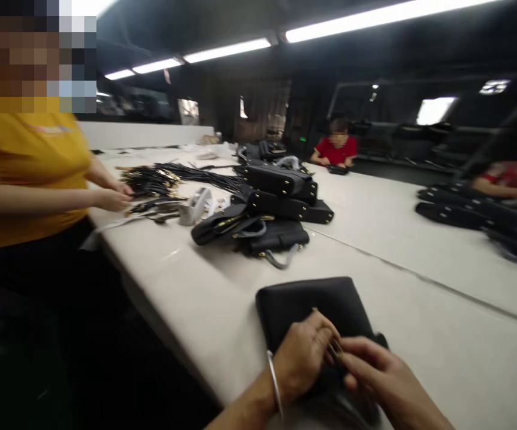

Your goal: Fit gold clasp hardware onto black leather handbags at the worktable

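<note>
A black handbag (307,298) lies on the white table in front of me, its lower part partly hidden behind my hands. My left hand (301,358), with a silver bangle at the wrist, rests over the bag with its fingers closed. From the right, my right hand (377,370) meets it, thumb and forefinger pinched together. Between the two sets of fingertips shows a small gold-coloured metal fitting (337,347). Its exact kind is too small and blurred to make out. Both hands are at the fitting and close to the bag's surface.
Stacked black handbags (280,200) with gold studs stand ahead on the table (187,280). Left of them lies a heap of black straps (155,182) beside a person in yellow (34,173). More black bags (477,212) lie right; people in red sit farther off.
</note>
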Demonstrator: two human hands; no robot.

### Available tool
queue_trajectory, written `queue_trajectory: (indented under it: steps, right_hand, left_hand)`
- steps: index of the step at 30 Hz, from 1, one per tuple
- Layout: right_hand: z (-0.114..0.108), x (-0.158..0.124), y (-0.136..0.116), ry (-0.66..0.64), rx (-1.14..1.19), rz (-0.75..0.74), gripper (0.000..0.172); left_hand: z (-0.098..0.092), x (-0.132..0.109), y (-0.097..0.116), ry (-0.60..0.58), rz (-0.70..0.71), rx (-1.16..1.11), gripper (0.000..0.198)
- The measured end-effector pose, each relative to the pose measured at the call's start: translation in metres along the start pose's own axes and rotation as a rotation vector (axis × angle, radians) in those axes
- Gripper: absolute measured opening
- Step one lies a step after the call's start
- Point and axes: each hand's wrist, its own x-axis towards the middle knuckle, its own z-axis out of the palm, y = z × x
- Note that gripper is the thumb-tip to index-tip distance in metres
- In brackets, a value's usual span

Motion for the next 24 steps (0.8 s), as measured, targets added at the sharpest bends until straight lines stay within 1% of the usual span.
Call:
queue_trajectory:
  steps: [2, 4, 8, 14, 17, 19, 20, 24]
  right_hand:
    - [-0.004, 0.001, 0.0, -0.087, 0.14, 0.047, 0.037]
    - [-0.006, 0.0, -0.003, -0.098, 0.213, 0.037, 0.036]
    - [-0.007, -0.007, -0.005, -0.096, 0.261, 0.014, 0.035]
    - [-0.01, -0.008, -0.003, -0.13, 0.309, 0.03, 0.034]
    - [-0.013, -0.01, -0.002, -0.137, 0.326, 0.04, 0.034]
    - [-0.014, -0.012, -0.001, -0.137, 0.336, 0.028, 0.033]
    - [-0.015, -0.013, 0.0, -0.136, 0.342, 0.015, 0.032]
    - [-0.013, -0.017, 0.004, -0.12, 0.37, -0.062, 0.031]
  left_hand:
    - [0.004, 0.004, -0.006, -0.02, 0.005, -0.051, 0.031]
    - [0.004, 0.008, -0.006, -0.04, 0.009, -0.074, 0.029]
    - [0.002, 0.007, -0.001, -0.057, 0.017, -0.059, 0.03]
    - [0.004, 0.003, 0.003, -0.045, 0.007, -0.021, 0.031]
    - [0.004, 0.001, 0.01, -0.056, -0.014, 0.0, 0.031]
    - [0.004, -0.002, 0.017, -0.076, -0.016, 0.062, 0.03]
    - [0.004, -0.003, 0.021, -0.088, -0.006, 0.128, 0.029]
    - [0.003, -0.009, 0.031, -0.097, 0.091, 0.483, 0.011]
